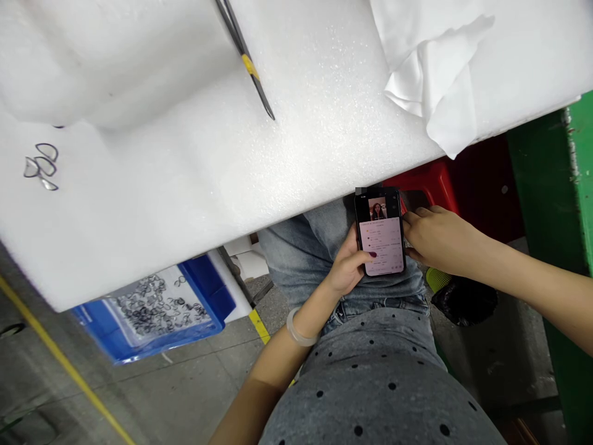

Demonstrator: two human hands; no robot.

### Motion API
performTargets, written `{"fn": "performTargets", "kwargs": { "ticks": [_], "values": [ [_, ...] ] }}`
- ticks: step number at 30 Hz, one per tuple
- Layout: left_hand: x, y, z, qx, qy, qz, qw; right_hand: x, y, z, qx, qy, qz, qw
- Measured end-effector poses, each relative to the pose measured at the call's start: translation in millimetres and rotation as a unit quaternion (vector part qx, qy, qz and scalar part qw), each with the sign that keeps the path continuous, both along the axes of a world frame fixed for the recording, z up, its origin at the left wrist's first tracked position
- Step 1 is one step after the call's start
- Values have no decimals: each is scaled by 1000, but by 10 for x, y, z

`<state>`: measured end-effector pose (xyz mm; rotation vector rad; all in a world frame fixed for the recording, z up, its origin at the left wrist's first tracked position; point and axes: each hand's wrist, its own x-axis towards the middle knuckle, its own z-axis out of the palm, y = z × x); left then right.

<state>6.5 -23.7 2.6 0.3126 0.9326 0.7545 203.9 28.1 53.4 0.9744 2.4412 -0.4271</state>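
My left hand [345, 267] holds a black smartphone [380, 232] upright over my jeans-covered lap [301, 259], with its fingers around the lower left edge. My right hand [440, 240] reaches in from the right, its fingertips on the phone's right edge. The phone's screen shows a picture of a person above a pale pink page. A pale bangle [299, 327] circles my left wrist. Neither hand touches the white foam sheet [185, 185] above them.
On the foam lie long dark tweezers with a yellow mark [245, 62], several small clear loops [41, 167] and a white cloth [430, 80]. Below its edge are a blue bin of dark rings [157, 309], a red stool [421, 182], a black bag [463, 300] and a green frame [551, 185].
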Motion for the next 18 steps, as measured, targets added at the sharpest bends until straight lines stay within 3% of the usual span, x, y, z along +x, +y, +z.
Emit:
{"fn": "performTargets", "kwargs": {
  "ticks": [18],
  "values": [
    [-4,5,10,0,-4,-6,1000,-8,13,9,-6,4,-1,1000]
  ]
}}
